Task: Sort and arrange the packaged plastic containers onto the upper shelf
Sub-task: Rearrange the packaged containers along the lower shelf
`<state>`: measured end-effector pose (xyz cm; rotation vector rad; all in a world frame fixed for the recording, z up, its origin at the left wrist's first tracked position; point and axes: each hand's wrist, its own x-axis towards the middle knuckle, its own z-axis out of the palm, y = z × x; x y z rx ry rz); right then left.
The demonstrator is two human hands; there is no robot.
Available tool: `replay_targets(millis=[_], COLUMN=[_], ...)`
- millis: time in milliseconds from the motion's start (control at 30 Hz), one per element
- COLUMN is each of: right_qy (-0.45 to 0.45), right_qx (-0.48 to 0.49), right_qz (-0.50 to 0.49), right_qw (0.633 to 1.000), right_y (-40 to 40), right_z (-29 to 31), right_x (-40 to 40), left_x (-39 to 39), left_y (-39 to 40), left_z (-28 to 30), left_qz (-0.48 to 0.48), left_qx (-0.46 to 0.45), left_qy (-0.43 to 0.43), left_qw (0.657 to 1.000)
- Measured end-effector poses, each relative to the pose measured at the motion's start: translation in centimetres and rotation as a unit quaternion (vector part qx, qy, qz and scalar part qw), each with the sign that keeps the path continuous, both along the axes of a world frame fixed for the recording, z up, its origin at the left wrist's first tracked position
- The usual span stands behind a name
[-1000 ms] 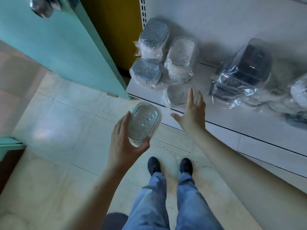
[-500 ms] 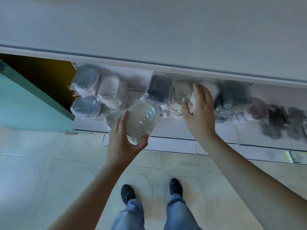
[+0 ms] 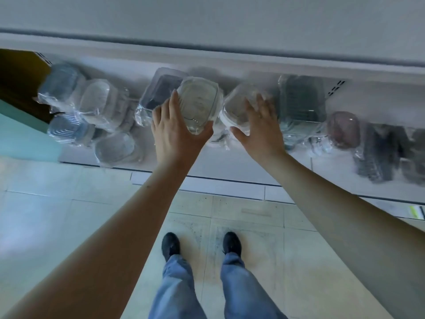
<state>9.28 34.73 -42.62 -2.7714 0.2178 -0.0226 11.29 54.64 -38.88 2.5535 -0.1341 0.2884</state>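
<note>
My left hand point(image 3: 174, 134) grips a clear wrapped container point(image 3: 197, 104) and holds it up in front of the low shelf point(image 3: 230, 166). My right hand point(image 3: 259, 130) lies with spread fingers on another clear wrapped container point(image 3: 236, 107) just to the right; whether it grips it I cannot tell. The upper shelf point(image 3: 207, 24) spans the top of the view as a pale grey board, and nothing is visible on it. Several more wrapped containers lie on the low shelf, among them a dark one point(image 3: 158, 90) behind my left hand.
Bluish and clear packs point(image 3: 62, 88) crowd the low shelf's left end, next to a teal panel point(image 3: 20, 139). A dark green pack point(image 3: 303, 100), a brownish one point(image 3: 342, 128) and dark stacks point(image 3: 379, 153) lie to the right. My feet point(image 3: 200, 245) stand on pale floor tiles.
Both hands have risen and moved forward toward the shelf. The clear container went up with my left hand. My right hand has come down onto the neighbouring pack.
</note>
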Motion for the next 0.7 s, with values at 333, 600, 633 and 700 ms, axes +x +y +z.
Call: replay_targets(millis=[333,600,633,700], right_qy=[-0.096,-0.164,-0.163,-0.143], right_qx=[0.136,0.276,0.294,0.328], right_qz=[-0.012,-0.101,-0.119,-0.162], right_qw=[0.986,0.942,0.934,0.92], right_y=[-1.8,-0.2,-0.1,0.1], right_z=[-2.4,-2.3,-2.2,-1.9], right_x=[-1.1,-0.9,-0.7,-0.5], left_x=[1.8,3.0,3.2,3.4], left_y=[-5.4,-7.8,-7.7,-7.4], left_z=[-2.3,-4.5,-4.7,-5.0], left_qz=[0.041,0.065,0.068,0.065], left_qx=[-0.019,0.009,0.027,0.047], left_qy=[0.017,0.082,0.087,0.092], left_qw=[0.999,0.995,0.994,0.993])
